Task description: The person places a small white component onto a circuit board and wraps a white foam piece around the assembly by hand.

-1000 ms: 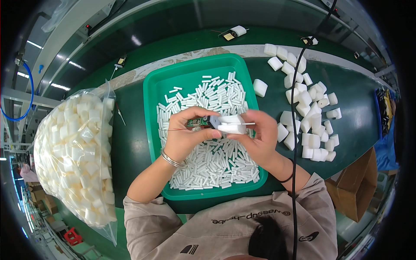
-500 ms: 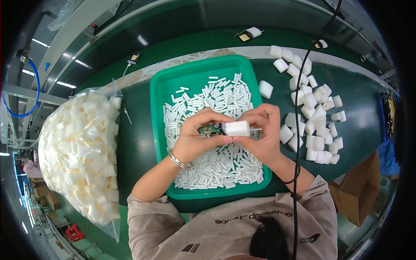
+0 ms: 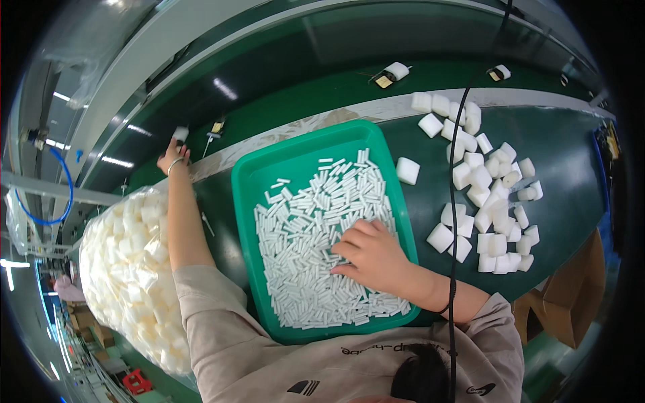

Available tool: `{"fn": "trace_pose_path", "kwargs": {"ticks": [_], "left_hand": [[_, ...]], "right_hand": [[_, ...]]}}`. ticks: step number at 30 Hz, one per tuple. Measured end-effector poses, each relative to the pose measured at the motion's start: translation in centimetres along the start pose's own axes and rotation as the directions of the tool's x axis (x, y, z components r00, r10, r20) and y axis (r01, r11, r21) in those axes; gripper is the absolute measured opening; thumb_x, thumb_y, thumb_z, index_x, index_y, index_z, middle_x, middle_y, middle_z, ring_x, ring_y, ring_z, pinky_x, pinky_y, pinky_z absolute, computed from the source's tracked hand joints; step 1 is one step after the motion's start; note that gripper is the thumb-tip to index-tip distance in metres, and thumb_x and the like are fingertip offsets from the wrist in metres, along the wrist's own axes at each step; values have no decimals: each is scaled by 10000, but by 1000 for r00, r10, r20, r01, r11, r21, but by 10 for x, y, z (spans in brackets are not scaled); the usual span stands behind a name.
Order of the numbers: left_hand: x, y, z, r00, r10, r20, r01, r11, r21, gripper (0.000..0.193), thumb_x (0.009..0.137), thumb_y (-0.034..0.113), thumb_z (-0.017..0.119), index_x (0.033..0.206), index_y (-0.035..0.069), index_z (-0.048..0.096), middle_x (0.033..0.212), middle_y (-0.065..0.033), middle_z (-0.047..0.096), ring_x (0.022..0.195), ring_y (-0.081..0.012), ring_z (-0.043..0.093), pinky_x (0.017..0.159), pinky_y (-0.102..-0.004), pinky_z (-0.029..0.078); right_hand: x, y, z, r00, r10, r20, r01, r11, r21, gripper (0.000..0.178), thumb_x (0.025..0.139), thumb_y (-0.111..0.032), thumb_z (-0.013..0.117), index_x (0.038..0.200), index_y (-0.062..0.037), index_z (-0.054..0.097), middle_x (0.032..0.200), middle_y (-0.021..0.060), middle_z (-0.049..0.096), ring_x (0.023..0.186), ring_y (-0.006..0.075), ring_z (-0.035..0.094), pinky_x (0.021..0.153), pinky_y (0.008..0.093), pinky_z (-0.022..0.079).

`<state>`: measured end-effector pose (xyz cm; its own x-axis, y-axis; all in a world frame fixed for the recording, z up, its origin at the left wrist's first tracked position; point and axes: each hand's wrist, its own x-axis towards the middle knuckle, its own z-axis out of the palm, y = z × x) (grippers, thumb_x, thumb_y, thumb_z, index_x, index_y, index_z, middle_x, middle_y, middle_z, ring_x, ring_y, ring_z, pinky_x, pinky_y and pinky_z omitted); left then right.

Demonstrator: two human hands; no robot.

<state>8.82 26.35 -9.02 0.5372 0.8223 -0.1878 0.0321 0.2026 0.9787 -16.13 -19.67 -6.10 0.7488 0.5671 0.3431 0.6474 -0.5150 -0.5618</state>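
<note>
Far out to the left, my left hand (image 3: 173,160) is over the green belt beyond the bench edge. Its fingers are closed on a circuit board assembly with a white foam block (image 3: 180,133); only the white block shows clearly, the rest being hidden by the fingers. My right hand (image 3: 373,258) rests low over the many short white tubes (image 3: 302,269) in a green tray (image 3: 245,221). Its fingers are bent, with thumb and forefinger apart, and I see nothing held between them.
A clear bag of white foam blocks (image 3: 127,269) stands left of the tray. Loose foam blocks (image 3: 497,201) lie to the right. Board assemblies with white blocks (image 3: 398,71) sit on the belt (image 3: 289,101). A black cable (image 3: 453,269) hangs across the right side.
My hands have parted. The left has carried the assembly from above the tray to the belt at far left; the right has let go of it and come down onto the tubes.
</note>
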Motion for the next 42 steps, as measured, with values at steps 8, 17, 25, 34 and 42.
{"fn": "trace_pose_path", "kwargs": {"ticks": [8,17,25,34,42], "left_hand": [[-101,-3,52,475,612,632,-632,-263,729,598,692,446,633,1165,121,463,1227,-158,397,1049,-357,441,811,-402,422],[-144,1,73,539,425,727,-837,175,518,398,653,293,718,921,35,576,828,-106,632,678,-203,602,646,-301,471],[-292,1,32,557,-58,828,-120,981,150,241,880,319,459,952,102,536,872,-24,624,511,-8,415,445,-150,345],[-365,-15,-19,334,-144,931,294,955,42,492,775,348,593,1128,49,427,980,-112,576,707,-117,574,550,-205,488],[-365,-15,-31,488,-28,872,313,939,-145,424,760,106,614,1119,24,402,1014,-133,547,780,-204,612,611,-263,545]], "right_hand": [[-4,7,4,999,8,36,-7,1000,-18,207,644,-197,654,811,-110,568,731,-12,491,797,162,460,696,294,363],[-4,0,-1,997,-63,-42,56,986,-157,238,631,-233,648,785,-95,530,762,7,472,798,172,433,651,289,351],[-13,3,7,997,-73,-22,64,958,-280,257,596,-258,657,739,-73,551,775,20,459,811,172,431,636,288,347],[-11,-2,7,997,-67,37,75,953,-294,198,625,-193,631,747,-71,535,814,30,482,841,182,443,646,292,362],[-2,0,-11,922,388,14,-308,709,634,103,739,-80,609,760,-11,535,697,57,581,656,151,569,573,263,440]]}}
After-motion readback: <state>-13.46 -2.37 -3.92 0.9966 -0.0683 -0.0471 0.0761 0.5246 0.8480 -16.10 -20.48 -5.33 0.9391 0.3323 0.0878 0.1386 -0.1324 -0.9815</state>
